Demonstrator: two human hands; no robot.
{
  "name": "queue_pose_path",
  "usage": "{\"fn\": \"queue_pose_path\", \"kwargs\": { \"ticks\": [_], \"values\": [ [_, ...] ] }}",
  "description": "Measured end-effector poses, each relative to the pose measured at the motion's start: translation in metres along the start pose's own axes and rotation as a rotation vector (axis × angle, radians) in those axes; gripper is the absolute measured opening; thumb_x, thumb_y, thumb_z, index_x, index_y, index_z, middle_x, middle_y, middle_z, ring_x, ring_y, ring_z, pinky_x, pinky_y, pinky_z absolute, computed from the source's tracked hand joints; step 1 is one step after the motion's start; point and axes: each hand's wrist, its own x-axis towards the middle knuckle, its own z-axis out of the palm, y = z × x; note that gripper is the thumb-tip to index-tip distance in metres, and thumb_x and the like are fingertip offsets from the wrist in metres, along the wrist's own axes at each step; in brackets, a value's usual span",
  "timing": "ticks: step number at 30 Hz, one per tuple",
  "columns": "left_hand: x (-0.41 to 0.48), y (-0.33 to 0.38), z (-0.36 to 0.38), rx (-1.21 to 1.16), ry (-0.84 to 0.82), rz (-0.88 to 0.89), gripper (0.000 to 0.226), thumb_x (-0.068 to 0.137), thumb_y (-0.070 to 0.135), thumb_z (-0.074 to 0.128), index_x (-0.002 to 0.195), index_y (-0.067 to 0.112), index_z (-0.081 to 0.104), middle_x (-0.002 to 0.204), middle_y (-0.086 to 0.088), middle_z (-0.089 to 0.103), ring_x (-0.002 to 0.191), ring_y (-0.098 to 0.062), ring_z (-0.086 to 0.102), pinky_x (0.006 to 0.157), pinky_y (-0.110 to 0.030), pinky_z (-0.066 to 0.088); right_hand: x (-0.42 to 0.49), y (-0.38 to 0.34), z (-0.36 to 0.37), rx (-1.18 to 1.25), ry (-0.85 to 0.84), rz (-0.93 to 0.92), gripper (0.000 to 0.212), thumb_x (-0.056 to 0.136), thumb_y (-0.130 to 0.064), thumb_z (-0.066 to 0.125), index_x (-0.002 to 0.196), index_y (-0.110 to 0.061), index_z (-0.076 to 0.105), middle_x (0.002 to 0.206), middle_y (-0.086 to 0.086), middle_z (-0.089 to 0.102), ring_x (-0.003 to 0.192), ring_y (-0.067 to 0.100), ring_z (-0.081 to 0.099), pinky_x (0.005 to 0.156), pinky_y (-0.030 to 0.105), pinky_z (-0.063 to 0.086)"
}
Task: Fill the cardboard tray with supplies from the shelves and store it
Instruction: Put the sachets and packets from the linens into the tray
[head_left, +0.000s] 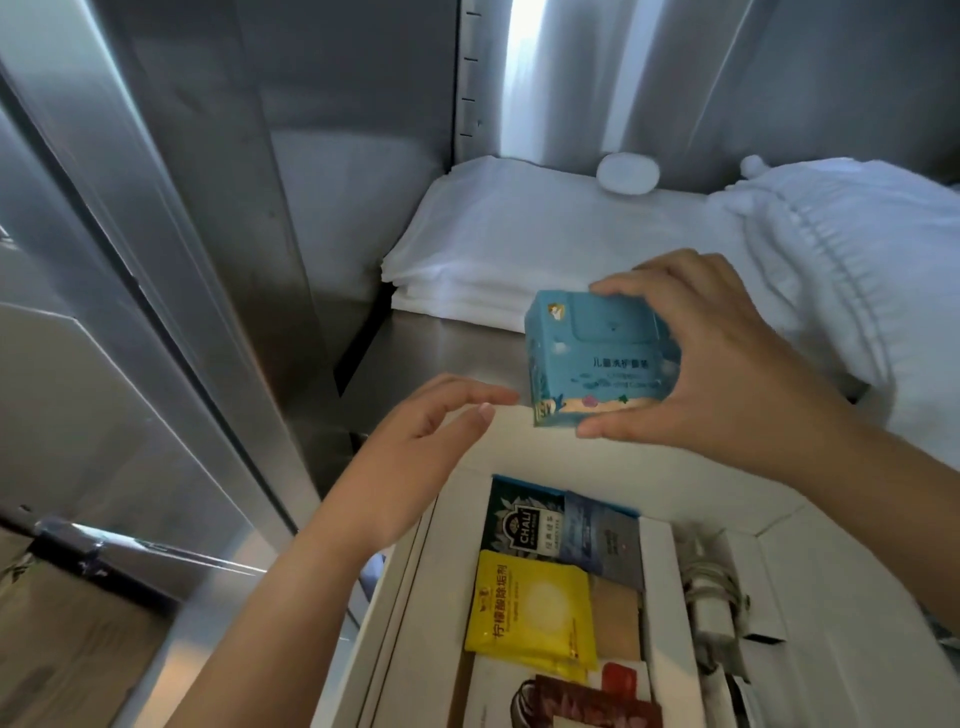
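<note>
Head view, tray-filling stage. The right hand (727, 364) grips a blue box (597, 358), thumb curled under its lower edge and fingers curled over its top, so the box hangs between them, tilted, above the far wall of the cardboard tray (597, 457). The left hand (415, 447) is empty, its fingers straight and held close together; their tips lie just beside the box's lower left corner, and whether they touch the tray rim cannot be told. Below and nearer than both sets of fingertips, the tray already holds a dark tea sachet (519, 525), a yellow sachet (530, 613), further packets, and a white cable (711, 597) in the compartment on the thumb side of the right hand. Beyond the fingers, folded white linen (493, 244) rests on the steel shelf (441, 353). Judged from this layout, filling is well advanced but unfinished: the blue box is not yet set down, and storing the tray remains to be done
</note>
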Motion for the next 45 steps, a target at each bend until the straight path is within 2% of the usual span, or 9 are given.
{"fn": "queue_pose_path", "kwargs": {
  "ticks": [5, 8, 14, 20, 25, 31, 35, 38, 45],
  "values": [
    [-0.001, -0.001, 0.001, -0.009, 0.014, 0.034, 0.028, 0.099, 0.022, 0.046, 0.107, 0.039, 0.068, 0.103, 0.025, 0.059, 0.103, 0.004, 0.057, 0.079, -0.013, 0.043, -0.027, -0.013, 0.01, -0.055, -0.061, -0.046, 0.096, 0.049, -0.079, 0.063, 0.13, -0.033, 0.04, 0.112, -0.022, 0.028, 0.109, -0.003, 0.027, 0.084, 0.012, 0.032],
    [-0.001, -0.002, 0.002, -0.005, 0.033, 0.034, 0.03, 0.099, 0.022, 0.046, 0.106, 0.041, 0.067, 0.107, 0.025, 0.06, 0.106, 0.007, 0.055, 0.082, -0.018, 0.037, -0.037, -0.022, 0.019, -0.07, -0.097, -0.063, 0.094, 0.05, -0.08, 0.061, 0.128, -0.033, 0.039, 0.112, -0.021, 0.027, 0.107, -0.001, 0.026, 0.083, 0.015, 0.03],
    [-0.003, -0.002, 0.002, -0.054, 0.052, 0.038, 0.028, 0.097, 0.021, 0.049, 0.106, 0.038, 0.068, 0.11, 0.021, 0.061, 0.106, 0.007, 0.054, 0.08, -0.003, 0.038, -0.044, -0.039, 0.037, -0.257, -0.219, -0.126, 0.09, 0.059, -0.083, 0.046, 0.126, -0.023, 0.043, 0.115, -0.006, 0.042, 0.108, 0.013, 0.037, 0.09, 0.025, 0.027],
    [-0.004, -0.001, 0.003, -0.098, 0.057, 0.04, 0.027, 0.097, 0.017, 0.048, 0.11, 0.032, 0.068, 0.112, 0.015, 0.062, 0.107, 0.003, 0.056, 0.084, -0.005, 0.039, -0.051, -0.045, 0.054, -0.267, -0.366, -0.13, 0.09, 0.059, -0.087, 0.042, 0.126, -0.026, 0.044, 0.113, -0.01, 0.045, 0.104, 0.009, 0.038, 0.087, 0.028, 0.04],
    [-0.005, 0.0, 0.003, -0.084, 0.059, 0.031, 0.027, 0.097, 0.019, 0.048, 0.112, 0.032, 0.067, 0.11, 0.019, 0.061, 0.105, 0.007, 0.054, 0.083, -0.004, 0.038, -0.052, -0.04, 0.066, -0.218, -0.473, -0.07, 0.092, 0.059, -0.091, 0.037, 0.132, -0.037, 0.026, 0.123, -0.02, 0.029, 0.112, 0.001, 0.024, 0.09, 0.019, 0.03],
    [-0.004, -0.001, 0.002, -0.07, 0.055, 0.012, 0.026, 0.097, 0.022, 0.049, 0.111, 0.036, 0.067, 0.11, 0.021, 0.059, 0.106, 0.004, 0.054, 0.084, -0.016, 0.039, -0.051, -0.031, 0.071, -0.076, -0.512, -0.076, 0.076, 0.068, -0.084, 0.04, 0.128, -0.038, 0.026, 0.122, -0.023, 0.03, 0.112, -0.006, 0.025, 0.091, 0.012, 0.031],
    [-0.004, -0.001, 0.002, -0.06, 0.049, 0.019, 0.027, 0.097, 0.022, 0.048, 0.111, 0.036, 0.067, 0.109, 0.021, 0.059, 0.105, 0.003, 0.054, 0.083, -0.009, 0.041, -0.051, -0.017, 0.063, 0.039, -0.61, -0.087, 0.057, 0.08, -0.059, 0.055, 0.126, -0.043, 0.025, 0.127, -0.028, 0.024, 0.116, -0.016, 0.02, 0.089, 0.003, 0.029],
    [-0.004, -0.001, 0.002, -0.051, 0.046, 0.028, 0.026, 0.097, 0.022, 0.048, 0.111, 0.035, 0.067, 0.108, 0.022, 0.059, 0.105, 0.003, 0.054, 0.083, -0.007, 0.039, -0.049, -0.008, 0.057, 0.09, -0.684, -0.088, 0.056, 0.081, -0.043, 0.063, 0.126, -0.044, 0.029, 0.13, -0.028, 0.025, 0.122, -0.015, 0.021, 0.099, 0.01, 0.034],
    [-0.005, 0.0, 0.002, -0.066, 0.049, 0.037, 0.026, 0.097, 0.021, 0.049, 0.111, 0.032, 0.067, 0.108, 0.02, 0.06, 0.104, 0.004, 0.055, 0.083, -0.006, 0.039, -0.049, -0.013, 0.057, 0.059, -0.517, -0.084, 0.057, 0.064, -0.06, 0.067, 0.108, -0.052, 0.033, 0.115, -0.033, 0.031, 0.115, -0.011, 0.03, 0.088, 0.011, 0.039]
  ]
}}
